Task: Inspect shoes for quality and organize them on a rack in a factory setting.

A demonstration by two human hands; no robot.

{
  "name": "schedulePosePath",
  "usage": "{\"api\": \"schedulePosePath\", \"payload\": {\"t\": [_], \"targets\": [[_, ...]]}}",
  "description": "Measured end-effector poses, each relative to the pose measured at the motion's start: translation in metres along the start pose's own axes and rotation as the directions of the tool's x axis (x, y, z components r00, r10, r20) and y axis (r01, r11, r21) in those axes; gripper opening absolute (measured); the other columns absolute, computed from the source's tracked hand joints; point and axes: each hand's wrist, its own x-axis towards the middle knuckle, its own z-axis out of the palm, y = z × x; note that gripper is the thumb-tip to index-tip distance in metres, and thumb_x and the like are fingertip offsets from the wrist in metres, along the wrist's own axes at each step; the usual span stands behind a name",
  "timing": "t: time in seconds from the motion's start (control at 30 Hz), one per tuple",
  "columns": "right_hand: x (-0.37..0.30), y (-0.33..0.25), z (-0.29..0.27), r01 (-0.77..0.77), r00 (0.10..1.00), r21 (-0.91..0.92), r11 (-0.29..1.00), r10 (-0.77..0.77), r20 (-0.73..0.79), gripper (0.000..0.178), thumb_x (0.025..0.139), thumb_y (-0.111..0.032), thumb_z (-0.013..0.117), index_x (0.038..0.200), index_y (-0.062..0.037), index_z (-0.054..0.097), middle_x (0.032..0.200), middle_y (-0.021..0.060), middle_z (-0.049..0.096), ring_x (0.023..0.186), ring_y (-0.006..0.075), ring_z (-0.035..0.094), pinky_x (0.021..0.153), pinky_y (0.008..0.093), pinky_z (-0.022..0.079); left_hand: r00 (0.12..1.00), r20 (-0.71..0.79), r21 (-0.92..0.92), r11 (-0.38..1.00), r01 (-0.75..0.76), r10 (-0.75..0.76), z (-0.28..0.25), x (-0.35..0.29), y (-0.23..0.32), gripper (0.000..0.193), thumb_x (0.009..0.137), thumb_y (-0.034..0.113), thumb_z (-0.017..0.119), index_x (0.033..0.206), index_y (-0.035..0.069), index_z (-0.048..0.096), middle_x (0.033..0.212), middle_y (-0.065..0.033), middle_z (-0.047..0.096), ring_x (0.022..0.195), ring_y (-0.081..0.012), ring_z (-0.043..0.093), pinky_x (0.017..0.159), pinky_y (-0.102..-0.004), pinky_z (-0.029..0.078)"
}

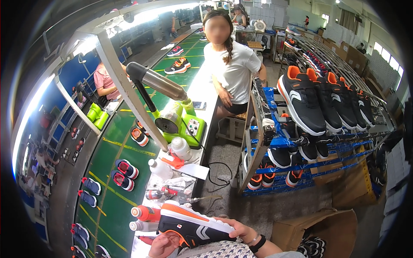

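Note:
Low in the view I hold a black sneaker (189, 234) with a white and orange sole, tipped so the sole faces up and away. My right hand (241, 231), with a black band at the wrist, grips its toe end. At the orange-lined ankle opening my left hand (164, 244) is closed on the collar, its fingertips partly hidden. Just beyond the sneaker's heel lie an orange-red bottle (146, 213) and a whitish bottle (144, 226) on the white bench.
A green conveyor belt (142, 182) with several shoes runs along the left. White bottles (160, 168) and a lime-green machine (180, 124) stand on the bench. To the right are a rack (254, 159) of black sneakers and a cardboard box (286, 228). A person (232, 64) sits ahead.

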Motion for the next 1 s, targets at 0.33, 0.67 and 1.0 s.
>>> {"api": "schedulePosePath", "payload": {"t": [0.33, 0.67, 1.0], "targets": [[-0.001, -0.003, -0.01, 0.02, 1.0, 0.004, 1.0, -0.02, 0.022, 0.095, 0.059, -0.028, 0.074, 0.135, 0.0031, 0.025, 0.132, 0.0155, 0.037, 0.118, 0.022, 0.039, 0.1, 0.0311, 0.026, 0.999, -0.007, -0.033, 0.999, 0.035, -0.035, -0.002, 0.008, 0.0, 0.025, 0.08, 0.009, 0.059, 0.104, 0.002, 0.055, 0.11, -0.0113, 0.057, 0.105, -0.0218, 0.051, 0.097, -0.0367, 0.037], [0.007, -0.011, -0.001, 0.03, 0.997, 0.039, 0.999, -0.032, 0.064, 0.093, 0.061, -0.026, 0.072, 0.135, 0.003, 0.023, 0.132, 0.0148, 0.036, 0.119, 0.0199, 0.038, 0.099, 0.0286, 0.028, 0.999, -0.034, -0.02, 0.999, -0.03, 0.029, 0.015, 0.005, 0.001, 0.026, 0.081, 0.009, 0.059, 0.106, 0.003, 0.054, 0.103, -0.0085, 0.059, 0.097, -0.0178, 0.055, 0.088, -0.0306, 0.042], [0.037, -0.004, 0.005, -0.129, 0.985, 0.121, 0.984, 0.113, 0.132, 0.097, 0.061, -0.026, 0.074, 0.136, 0.0027, 0.019, 0.135, 0.014, 0.032, 0.12, 0.0196, 0.037, 0.1, 0.0277, 0.028, 0.901, -0.145, 0.26, 0.894, -0.364, 0.409, 0.007, 0.004, 0.017, 0.031, 0.075, 0.019, 0.069, 0.092, -0.002, 0.054, 0.097, -0.0128, 0.059, 0.092, -0.0207, 0.056, 0.082, -0.0324, 0.045]]}}
